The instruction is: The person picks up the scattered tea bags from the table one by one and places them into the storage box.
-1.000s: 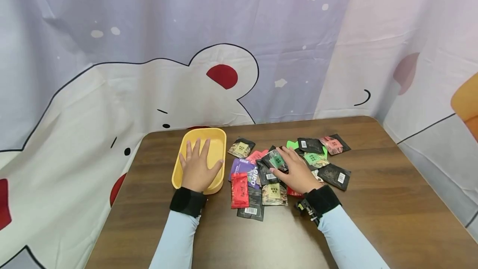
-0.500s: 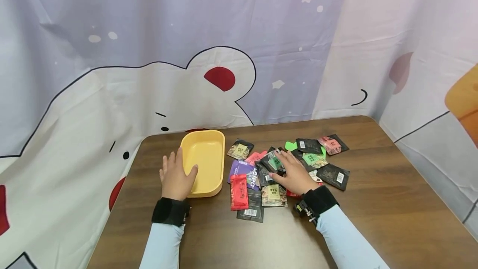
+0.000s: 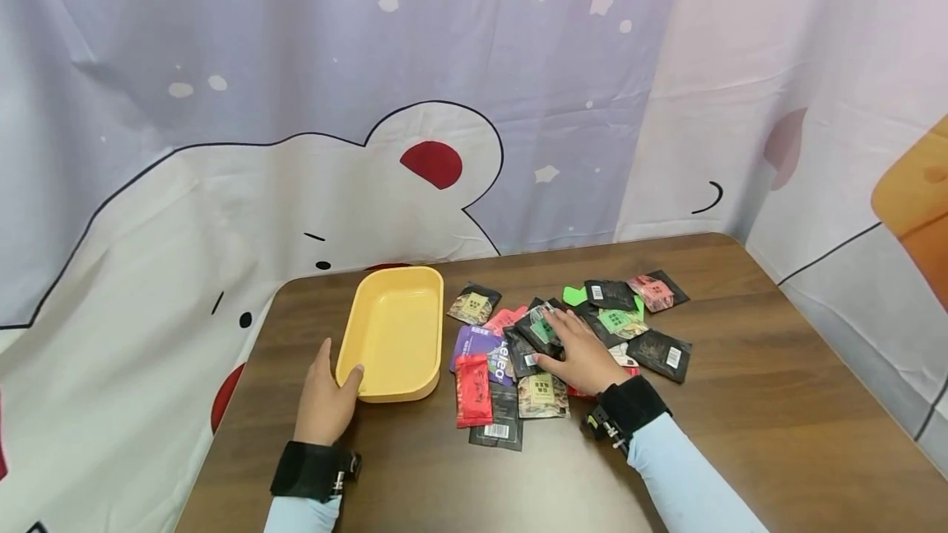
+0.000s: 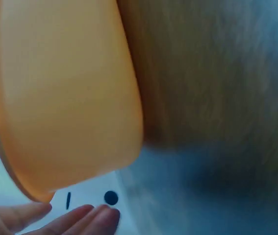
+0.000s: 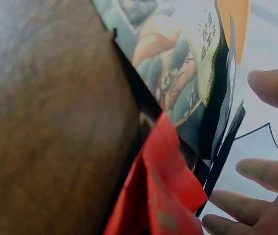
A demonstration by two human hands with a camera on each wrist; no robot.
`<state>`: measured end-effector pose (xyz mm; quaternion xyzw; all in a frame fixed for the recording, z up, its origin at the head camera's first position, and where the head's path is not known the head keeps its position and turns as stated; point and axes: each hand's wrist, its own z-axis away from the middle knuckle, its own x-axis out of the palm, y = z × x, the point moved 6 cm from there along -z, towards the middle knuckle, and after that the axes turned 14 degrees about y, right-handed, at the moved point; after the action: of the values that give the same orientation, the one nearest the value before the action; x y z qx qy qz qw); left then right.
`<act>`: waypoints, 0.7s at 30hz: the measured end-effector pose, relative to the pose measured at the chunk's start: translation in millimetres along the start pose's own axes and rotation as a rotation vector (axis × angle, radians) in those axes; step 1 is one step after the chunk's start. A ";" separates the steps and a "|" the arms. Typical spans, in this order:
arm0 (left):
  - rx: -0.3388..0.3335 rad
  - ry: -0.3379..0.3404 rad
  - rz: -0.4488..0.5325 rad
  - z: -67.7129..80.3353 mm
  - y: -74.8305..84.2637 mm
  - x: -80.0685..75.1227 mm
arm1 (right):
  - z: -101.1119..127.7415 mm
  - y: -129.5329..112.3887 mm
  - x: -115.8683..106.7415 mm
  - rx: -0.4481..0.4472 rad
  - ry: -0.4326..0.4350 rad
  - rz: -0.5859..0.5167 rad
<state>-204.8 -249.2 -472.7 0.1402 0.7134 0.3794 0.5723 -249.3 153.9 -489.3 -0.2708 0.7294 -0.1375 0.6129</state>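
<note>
Yellow plastic tray (image 3: pixel 392 334) lies in the middle left of the head view on the brown tabletop (image 3: pixel 741 401), empty. The left hand (image 3: pixel 326 397) rests at its near left corner, thumb against the rim, fingers relaxed and holding nothing. Right of the tray is a pile of small snack packets (image 3: pixel 563 336); the right hand (image 3: pixel 581 352) lies flat on the pile with straight fingers touching a black and green packet (image 3: pixel 544 327), not gripping it.

From the left wrist, the tray's outer wall (image 4: pixel 65 98) fills the upper left, and relaxed fingertips (image 4: pixel 80 220) show at the bottom.

From the right wrist, spread fingers (image 5: pixel 271 88) hover over a red packet (image 5: pixel 163 196) and dark ones.

The step seems to be choosing a packet while the tray is steadied; next, the right fingers must pinch one packet only.
</note>
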 end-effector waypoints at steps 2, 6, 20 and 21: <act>-0.039 0.012 0.058 1.7 -3.4 1.6 | 0.3 0.0 0.1 -0.005 -0.001 0.005; -0.094 0.040 0.143 4.4 -8.7 4.8 | 0.1 -0.2 0.1 -0.013 -0.003 0.018; -0.133 0.065 0.187 9.3 -17.3 6.3 | -1.8 1.1 0.8 -0.035 0.008 0.044; -0.135 0.064 0.187 9.3 -17.8 6.4 | -2.0 1.1 0.7 -0.037 0.011 0.044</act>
<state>-194.0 -253.6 -490.2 0.1551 0.6877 0.4828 0.5195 -251.6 154.2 -490.0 -0.2653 0.7409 -0.1122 0.6067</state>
